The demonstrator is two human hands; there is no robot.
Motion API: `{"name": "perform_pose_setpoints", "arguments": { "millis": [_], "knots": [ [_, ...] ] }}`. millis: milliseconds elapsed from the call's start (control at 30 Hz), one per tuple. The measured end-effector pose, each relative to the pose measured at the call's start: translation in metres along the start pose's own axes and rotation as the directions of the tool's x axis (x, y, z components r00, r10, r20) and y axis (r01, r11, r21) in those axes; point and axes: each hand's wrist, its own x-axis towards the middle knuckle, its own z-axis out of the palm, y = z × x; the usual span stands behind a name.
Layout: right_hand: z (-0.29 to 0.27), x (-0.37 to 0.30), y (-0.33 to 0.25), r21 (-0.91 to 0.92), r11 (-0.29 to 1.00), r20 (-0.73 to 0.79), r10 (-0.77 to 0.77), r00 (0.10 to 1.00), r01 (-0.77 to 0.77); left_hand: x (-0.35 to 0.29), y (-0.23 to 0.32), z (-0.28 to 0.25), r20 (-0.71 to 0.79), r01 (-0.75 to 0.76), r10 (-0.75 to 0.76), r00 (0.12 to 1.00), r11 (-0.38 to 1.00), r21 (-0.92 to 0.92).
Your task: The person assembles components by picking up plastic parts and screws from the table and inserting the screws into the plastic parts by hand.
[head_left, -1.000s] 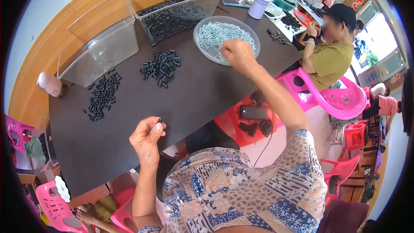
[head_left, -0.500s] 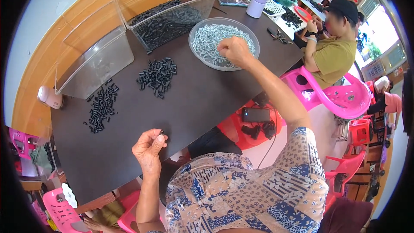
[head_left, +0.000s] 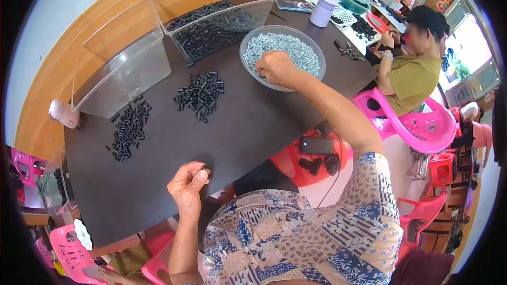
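Observation:
My left hand [head_left: 186, 187] is closed above the near edge of the dark table, thumb and fingers pinching a small black cylindrical part [head_left: 205, 168]. My right hand [head_left: 277, 68] hangs over the near left side of a round clear bowl [head_left: 322, 74]. That bowl holds a heap of silvery screw-like metal pieces [head_left: 288, 47]. Its fingers are pressed together and point down; whatever they may hold is hidden. Between the hands and the bins lie two piles of short black tubular parts, one in the middle [head_left: 200, 95] and one farther left [head_left: 129, 129].
A clear bin of black parts [head_left: 216, 37] and another clear bin [head_left: 127, 82] stand along the back. A lilac bottle [head_left: 323, 11], pliers [head_left: 346, 49] and a pink-white jar [head_left: 64, 114] are on the table. At right a co-worker [head_left: 409, 76] sits in a pink chair.
My right hand has moved left and toward me, from over the bowl's middle to its near left side. The left hand keeps its pinch. The whole view has shifted slightly.

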Motion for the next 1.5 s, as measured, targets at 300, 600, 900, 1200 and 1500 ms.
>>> {"name": "perform_pose_setpoints", "arguments": {
  "millis": [300, 600, 900, 1200, 1500],
  "knots": [
    [0.004, -0.003, 0.001, 0.131, 0.991, -0.154, -0.022, 0.988, 0.042, -0.002, -0.001, -0.001, -0.001, -0.006, 0.006, 1.0, 1.0, 0.016],
    [0.005, 0.009, -0.005, 0.008, 1.0, 0.055, 0.023, 0.998, -0.024, -0.002, -0.002, -0.003, 0.009, -0.016, 0.016, 1.0, 1.0, 0.009],
    [0.007, 0.011, -0.003, 0.025, 0.999, 0.11, 0.044, 0.993, -0.047, -0.003, -0.002, -0.002, -0.005, -0.01, 0.01, 1.0, 1.0, -0.015],
    [-0.005, 0.0, 0.003, 0.302, 0.915, -0.01, 0.283, 0.959, -0.266, -0.004, -0.002, -0.004, 0.002, -0.024, 0.024, 1.0, 0.999, -0.028],
    [-0.059, -0.019, -0.083, 0.932, 0.149, 0.263, 0.35, 0.899, -0.33, 0.005, 0.019, 0.013, -0.001, 0.061, -0.061, 0.998, 0.987, -0.147]
  ]
}}
